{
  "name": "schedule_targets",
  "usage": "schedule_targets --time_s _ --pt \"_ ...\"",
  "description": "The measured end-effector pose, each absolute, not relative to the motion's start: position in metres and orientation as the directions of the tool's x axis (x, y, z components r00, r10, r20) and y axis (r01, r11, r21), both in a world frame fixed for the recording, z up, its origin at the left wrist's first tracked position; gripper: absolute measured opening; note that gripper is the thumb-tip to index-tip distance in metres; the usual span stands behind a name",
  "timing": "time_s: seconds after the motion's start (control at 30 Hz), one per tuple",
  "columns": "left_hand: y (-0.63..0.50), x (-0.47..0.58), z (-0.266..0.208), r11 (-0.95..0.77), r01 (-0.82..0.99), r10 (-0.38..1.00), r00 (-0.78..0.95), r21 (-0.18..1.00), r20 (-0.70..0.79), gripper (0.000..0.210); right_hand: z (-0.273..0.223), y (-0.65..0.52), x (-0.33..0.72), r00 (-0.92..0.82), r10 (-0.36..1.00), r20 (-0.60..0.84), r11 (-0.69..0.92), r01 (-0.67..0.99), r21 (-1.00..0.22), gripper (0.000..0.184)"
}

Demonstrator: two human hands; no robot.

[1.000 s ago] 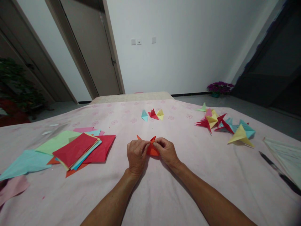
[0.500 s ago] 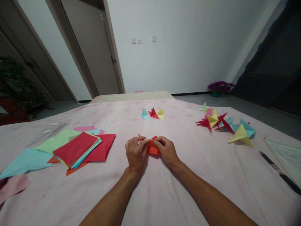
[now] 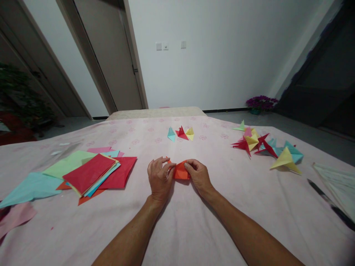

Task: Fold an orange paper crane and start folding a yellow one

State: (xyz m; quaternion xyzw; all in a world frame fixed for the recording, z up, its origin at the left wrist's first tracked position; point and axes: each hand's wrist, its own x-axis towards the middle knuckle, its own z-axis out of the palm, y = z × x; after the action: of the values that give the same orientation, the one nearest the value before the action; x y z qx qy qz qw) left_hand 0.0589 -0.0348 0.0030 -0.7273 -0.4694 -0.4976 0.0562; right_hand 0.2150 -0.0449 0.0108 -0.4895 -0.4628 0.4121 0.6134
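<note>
An orange origami paper (image 3: 181, 171), folded small, is held between my two hands just above or on the tablecloth. My left hand (image 3: 161, 175) pinches its left side between thumb and fingers, and an orange tip shows by the fingertips. On the other side my right hand (image 3: 199, 174) grips the paper's upper right edge with thumb and forefinger. Part of the paper is hidden behind the fingers. Beyond my hands stand a light blue folded piece (image 3: 171, 134), a red paper crane (image 3: 181, 133) and a yellow folded piece (image 3: 190, 133).
Coloured paper sheets (image 3: 91, 173) lie stacked on the left. Several folded paper cranes (image 3: 266, 146) sit in a group on the right. A black-handled knife or pen (image 3: 330, 203) lies near a pale sheet (image 3: 337, 184). The pink tablecloth (image 3: 177, 229) covers the table.
The orange paper's front now shows a broader, flatter face between my hands, and the raised tip near my right fingers no longer shows. Both hands stay nearly in place.
</note>
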Motion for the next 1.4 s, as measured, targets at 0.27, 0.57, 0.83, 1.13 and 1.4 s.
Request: schedule_targets --time_s 0.27,0.57,0.83,1.13,1.4 --pt "-0.033 0.058 0.001 -0.550 0.741 0.641 0.077 0.387 0.764 0.014 0.009 -0.043 0.216 0.237 0.956 0.173 0.190 -0.050 -0.980 0.024" --pt "-0.038 0.060 0.005 -0.604 0.722 0.586 0.116 0.337 0.802 0.012 0.007 -0.048 0.210 0.181 0.953 0.244 0.240 0.044 -0.970 0.017" --pt "-0.039 0.061 0.008 -0.608 0.717 0.581 0.111 0.340 0.806 0.012 0.011 -0.052 0.206 0.179 0.948 0.264 0.254 0.075 -0.964 0.016" --pt "-0.039 0.061 0.007 -0.618 0.684 0.600 0.093 0.387 0.795 0.009 0.013 -0.053 0.208 0.171 0.935 0.309 0.290 0.131 -0.948 0.013" --pt "-0.037 0.060 0.008 -0.646 0.643 0.621 0.130 0.411 0.773 0.007 0.014 -0.054 0.209 0.125 0.898 0.422 0.388 0.227 -0.893 0.008"
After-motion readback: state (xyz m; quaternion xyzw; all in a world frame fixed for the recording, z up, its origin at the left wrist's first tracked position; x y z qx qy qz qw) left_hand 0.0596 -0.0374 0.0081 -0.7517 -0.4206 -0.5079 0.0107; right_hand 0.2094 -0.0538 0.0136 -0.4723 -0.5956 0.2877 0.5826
